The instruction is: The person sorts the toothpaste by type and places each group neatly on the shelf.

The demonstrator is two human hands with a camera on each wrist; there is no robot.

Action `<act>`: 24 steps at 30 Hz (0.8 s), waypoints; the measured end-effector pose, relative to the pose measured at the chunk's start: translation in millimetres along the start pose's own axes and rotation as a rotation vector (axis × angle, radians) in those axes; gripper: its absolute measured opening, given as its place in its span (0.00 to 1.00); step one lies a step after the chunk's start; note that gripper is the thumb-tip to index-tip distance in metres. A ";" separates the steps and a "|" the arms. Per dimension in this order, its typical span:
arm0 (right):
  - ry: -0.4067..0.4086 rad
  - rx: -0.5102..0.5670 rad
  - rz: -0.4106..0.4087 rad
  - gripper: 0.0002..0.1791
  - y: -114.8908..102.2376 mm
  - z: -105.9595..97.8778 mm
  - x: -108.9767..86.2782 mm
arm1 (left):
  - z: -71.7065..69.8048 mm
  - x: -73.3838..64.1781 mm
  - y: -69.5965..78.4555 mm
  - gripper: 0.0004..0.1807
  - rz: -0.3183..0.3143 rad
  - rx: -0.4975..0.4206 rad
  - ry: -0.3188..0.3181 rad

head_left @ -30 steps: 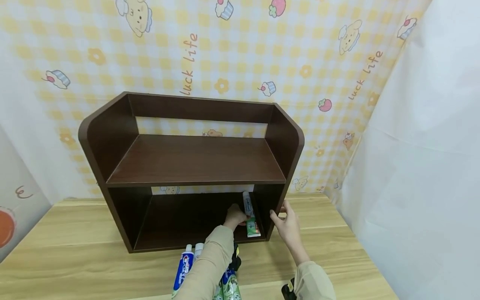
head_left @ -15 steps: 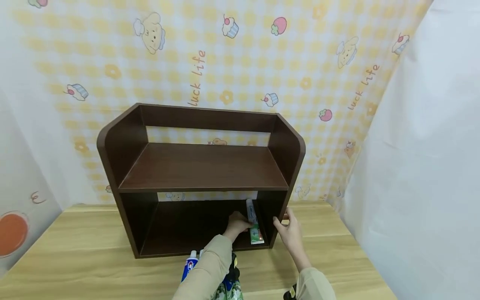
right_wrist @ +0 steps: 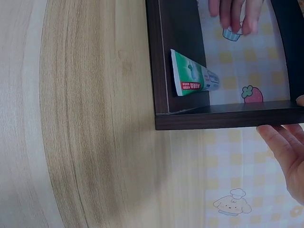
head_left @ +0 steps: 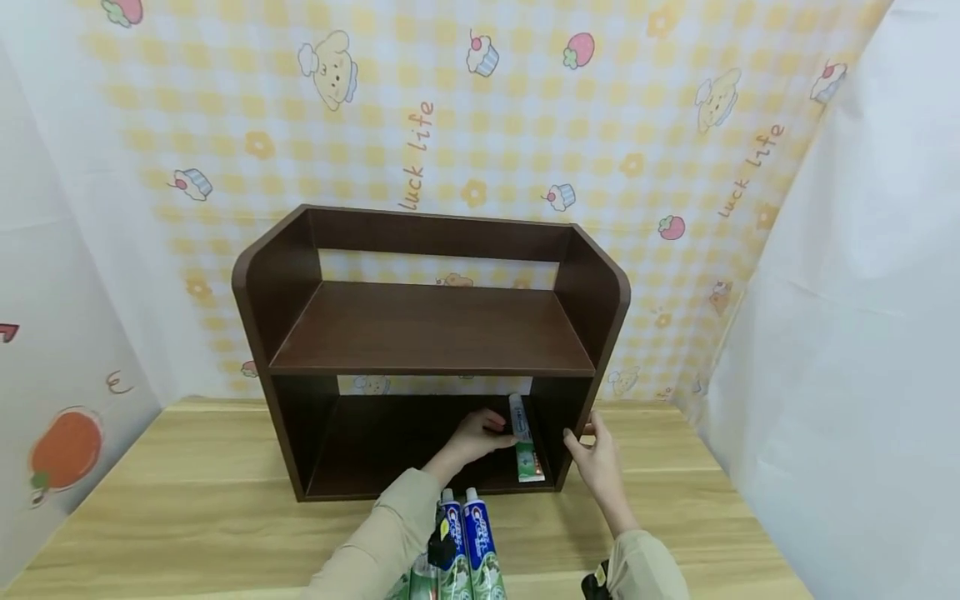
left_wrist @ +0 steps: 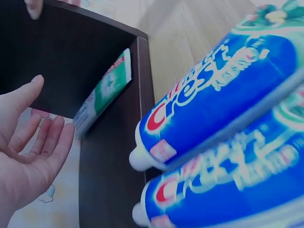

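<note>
A green-and-white toothpaste tube (head_left: 527, 442) lies along the right end of the lower shelf in a dark brown shelf unit (head_left: 431, 329). Beside it, inside the compartment, is my left hand (head_left: 476, 437). The left wrist view shows that hand (left_wrist: 35, 156) with fingers loosely bent and nothing in them, and the right wrist view has a gap between its fingertips (right_wrist: 237, 14) and the tube (right_wrist: 192, 76). My right hand (head_left: 596, 458) grips the unit's right side panel, thumb (right_wrist: 300, 100) on one face and fingers (right_wrist: 280, 142) on the other.
Several toothpaste tubes, among them a blue Crest tube (head_left: 480, 533), lie on the wooden table (head_left: 187, 500) in front of the unit, partly under my left sleeve (head_left: 382, 533). A patterned cloth (head_left: 480, 125) hangs behind, and a white sheet (head_left: 862, 333) borders the right.
My left hand has drawn back slightly from the green tube, and its fingers have loosened. My right hand keeps its hold on the panel. The head view has shifted, showing more tubes in front.
</note>
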State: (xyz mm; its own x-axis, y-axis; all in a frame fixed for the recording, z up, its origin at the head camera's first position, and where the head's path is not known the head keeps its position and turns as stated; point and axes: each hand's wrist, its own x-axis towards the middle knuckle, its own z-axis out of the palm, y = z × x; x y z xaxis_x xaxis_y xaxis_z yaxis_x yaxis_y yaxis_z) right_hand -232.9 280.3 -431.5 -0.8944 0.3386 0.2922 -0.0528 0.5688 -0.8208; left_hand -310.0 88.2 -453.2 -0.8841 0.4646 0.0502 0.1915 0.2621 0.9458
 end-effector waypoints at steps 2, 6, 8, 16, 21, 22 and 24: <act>-0.005 -0.002 -0.003 0.09 -0.8 1.0 0.4 | -7.9 -6.6 1.2 0.23 -0.015 -0.023 -0.010; -0.002 -0.004 -0.013 0.09 -1.6 0.6 1.2 | -22.4 -18.5 4.7 0.25 -0.027 -0.028 -0.020; 0.003 -0.011 -0.014 0.09 -1.9 0.0 2.1 | -29.9 -22.6 5.7 0.25 -0.031 -0.029 -0.014; -0.012 -0.009 -0.008 0.10 -2.9 -2.1 5.0 | -57.4 -38.2 2.1 0.24 -0.095 -0.058 0.044; -0.034 -0.017 0.002 0.09 -3.3 -1.9 5.0 | -73.6 -49.8 1.6 0.24 -0.130 -0.088 0.079; -0.038 -0.016 0.005 0.09 -3.5 -1.6 4.7 | -77.1 -52.2 0.9 0.24 -0.134 -0.092 0.088; -0.046 -0.015 0.009 0.09 -4.2 -0.3 3.8 | -84.1 -57.6 -1.2 0.24 -0.145 -0.092 0.107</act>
State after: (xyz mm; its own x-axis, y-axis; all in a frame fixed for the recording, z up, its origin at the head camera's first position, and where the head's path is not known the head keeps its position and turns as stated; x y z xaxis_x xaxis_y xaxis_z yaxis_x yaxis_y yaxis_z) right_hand -235.9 279.4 -426.7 -0.9143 0.3092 0.2618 -0.0385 0.5771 -0.8158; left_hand -295.1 -10.0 -430.2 -0.9409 0.3336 -0.0589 0.0241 0.2393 0.9706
